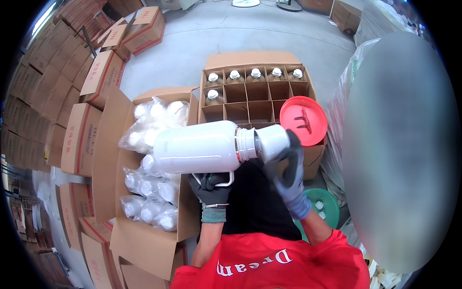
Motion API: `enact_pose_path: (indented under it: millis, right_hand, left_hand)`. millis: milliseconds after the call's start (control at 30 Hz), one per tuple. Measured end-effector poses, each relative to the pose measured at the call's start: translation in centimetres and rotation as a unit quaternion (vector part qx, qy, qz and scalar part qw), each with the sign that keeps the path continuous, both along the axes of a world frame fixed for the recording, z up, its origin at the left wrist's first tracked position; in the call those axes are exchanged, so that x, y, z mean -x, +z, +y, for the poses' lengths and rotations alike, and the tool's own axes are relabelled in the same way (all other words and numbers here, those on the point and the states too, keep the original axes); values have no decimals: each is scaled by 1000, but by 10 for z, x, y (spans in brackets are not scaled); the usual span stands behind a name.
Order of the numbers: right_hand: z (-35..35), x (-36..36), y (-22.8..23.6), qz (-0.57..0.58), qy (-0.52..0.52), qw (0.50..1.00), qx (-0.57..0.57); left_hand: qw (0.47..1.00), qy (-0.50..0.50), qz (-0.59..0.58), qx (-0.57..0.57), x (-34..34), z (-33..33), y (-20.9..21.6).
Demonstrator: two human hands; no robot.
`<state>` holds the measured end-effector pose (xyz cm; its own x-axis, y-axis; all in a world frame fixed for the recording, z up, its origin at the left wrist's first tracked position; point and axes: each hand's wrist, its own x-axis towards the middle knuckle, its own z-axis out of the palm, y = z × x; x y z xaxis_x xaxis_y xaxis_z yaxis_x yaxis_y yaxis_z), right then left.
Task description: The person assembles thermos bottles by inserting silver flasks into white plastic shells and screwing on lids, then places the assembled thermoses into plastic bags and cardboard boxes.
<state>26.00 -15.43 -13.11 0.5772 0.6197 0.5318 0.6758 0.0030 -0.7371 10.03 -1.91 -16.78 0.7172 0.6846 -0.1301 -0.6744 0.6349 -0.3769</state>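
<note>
A white vacuum flask (195,147) with a side handle (226,179) lies level in front of me, its threaded neck pointing right. My left hand (211,190), in a dark grey glove, is closed round the handle from below. At the neck end is a white cup-shaped lid (273,143), tilted slightly. The fingers of my gloved right hand (287,173) close on this lid from the right, a little smeared by motion. Whether the lid touches the thread I cannot tell.
An open divided carton (250,59) ahead holds several white-capped bottles (255,73). A red round dish (315,111) with dark red pieces rests on its right corner. Left, another carton (188,212) holds bagged white items (144,185). A green basin (330,201) stands low right; stacked cartons (77,135) line the left.
</note>
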Motion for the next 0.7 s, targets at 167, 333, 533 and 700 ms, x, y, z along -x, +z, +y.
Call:
enact_pose_path:
  millis: [167, 333, 533, 700]
  right_hand:
    - [-13, -8, -13, -257, 138, 954, 63]
    - [15, -34, -11, -201, 268, 942, 20]
    - [20, -22, -18, 644, 344, 674, 113]
    - [59, -54, -47, 568, 495, 651, 97]
  left_hand:
    - [1000, -4, 21, 18, 17, -3, 2]
    - [995, -23, 86, -34, 27, -17, 5]
    - [677, -345, -472, 447, 52, -7, -11]
    - [-12, -401, -678, 616, 74, 15, -19]
